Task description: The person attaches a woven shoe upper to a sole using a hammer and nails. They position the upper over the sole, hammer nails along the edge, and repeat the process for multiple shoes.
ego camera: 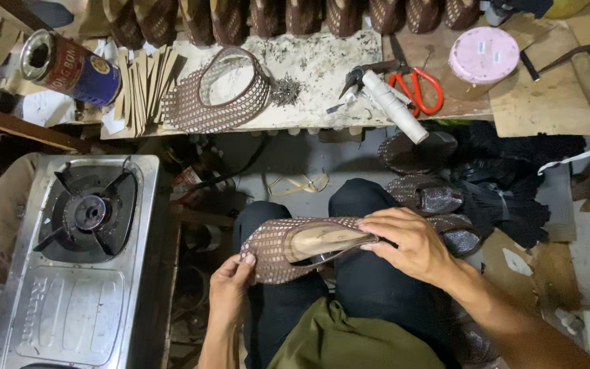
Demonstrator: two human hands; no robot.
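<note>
1. Position: the brown perforated shoe upper [295, 247], mounted on a wooden last [326, 240], lies across my knees at lower centre of the frame, toe to the left.
2. Left hand [230, 283]: closed on the toe end, thumb on top, fingers under. Right hand [408, 242]: closed over the heel end, fingers curled around the rim.
3. Risk, slippage: I judge the upper is only stretched on the last; uneven pull from either hand could shift it off centre or tear the perforated mesh.
4. Risk, drop: nothing supports the piece but my lap and two grips. If one loosens, it falls to the floor among the finished shoes [425, 195] at right of centre.
5. Risk, heat: the gas stove [83, 260] stands close at lower left. I cannot tell whether the burner is lit; a swing leftward could bring material near it.
6. Risk, sharps: loose tacks [286, 90], the red-handled scissors [418, 89] and pliers [360, 76] lie on the tabletop [322, 61] at upper centre, within reach.
</note>
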